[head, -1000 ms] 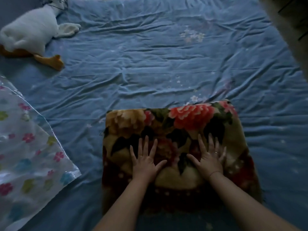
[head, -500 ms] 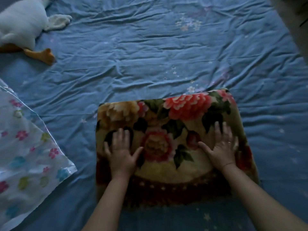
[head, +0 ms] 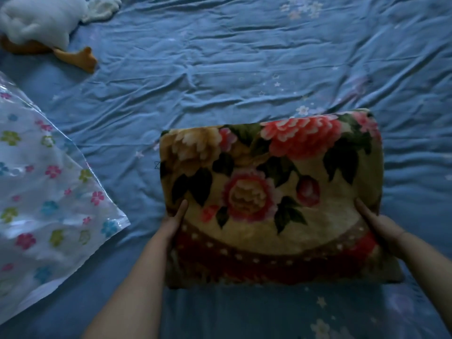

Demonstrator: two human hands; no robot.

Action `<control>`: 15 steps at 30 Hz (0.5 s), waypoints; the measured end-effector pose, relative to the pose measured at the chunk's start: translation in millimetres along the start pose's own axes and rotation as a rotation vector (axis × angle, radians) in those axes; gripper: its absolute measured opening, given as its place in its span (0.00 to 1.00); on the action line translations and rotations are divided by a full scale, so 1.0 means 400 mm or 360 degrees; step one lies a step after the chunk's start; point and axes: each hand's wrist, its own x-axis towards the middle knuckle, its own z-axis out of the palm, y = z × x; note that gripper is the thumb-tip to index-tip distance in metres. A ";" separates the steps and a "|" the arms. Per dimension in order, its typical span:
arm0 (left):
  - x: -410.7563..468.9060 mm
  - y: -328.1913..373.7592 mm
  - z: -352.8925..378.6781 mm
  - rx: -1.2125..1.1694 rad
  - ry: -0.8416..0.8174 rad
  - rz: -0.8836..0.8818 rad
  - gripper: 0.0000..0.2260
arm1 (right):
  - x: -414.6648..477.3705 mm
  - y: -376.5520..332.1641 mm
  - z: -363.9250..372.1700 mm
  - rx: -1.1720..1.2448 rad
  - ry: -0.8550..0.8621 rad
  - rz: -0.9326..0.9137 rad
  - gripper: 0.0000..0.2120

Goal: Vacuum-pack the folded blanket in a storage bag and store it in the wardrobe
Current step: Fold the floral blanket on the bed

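The folded blanket, thick and printed with red, pink and tan flowers on cream with a dark red border, sits on the blue bed sheet in front of me. My left hand grips its left side, thumb on top and fingers hidden under the edge. My right hand grips its right side the same way. The storage bag, clear plastic with small coloured flowers, lies flat at the left, apart from the blanket.
A white plush duck with orange feet lies at the far left corner of the bed. The wrinkled blue sheet stretches beyond and to the right of the blanket.
My hands slid from flat on top of the blanket outward to its two sides and took hold of them. The view has come closer to the blanket.
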 end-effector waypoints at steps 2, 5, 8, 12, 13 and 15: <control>-0.004 -0.002 -0.007 -0.0017 -0.0008 -0.0058 0.34 | -0.020 0.022 0.005 -0.0029 0.0072 0.0023 0.59; -0.018 0.004 -0.036 -0.0027 -0.0044 -0.0054 0.41 | -0.084 0.083 0.014 0.0000 0.0118 0.0068 0.53; -0.038 0.025 -0.051 0.0134 -0.0117 0.0001 0.43 | -0.165 0.192 0.045 0.0168 0.0272 0.0111 0.51; -0.048 0.067 -0.055 0.0440 -0.0005 0.0201 0.24 | -0.272 0.335 0.145 0.0477 0.0419 0.0204 0.57; -0.051 0.074 -0.054 0.0477 0.0057 0.0232 0.26 | -0.306 0.347 0.172 0.0551 0.0385 0.0253 0.53; -0.070 0.075 -0.047 0.0590 0.0199 0.0262 0.32 | -0.344 0.361 0.200 0.0550 0.0369 0.0290 0.39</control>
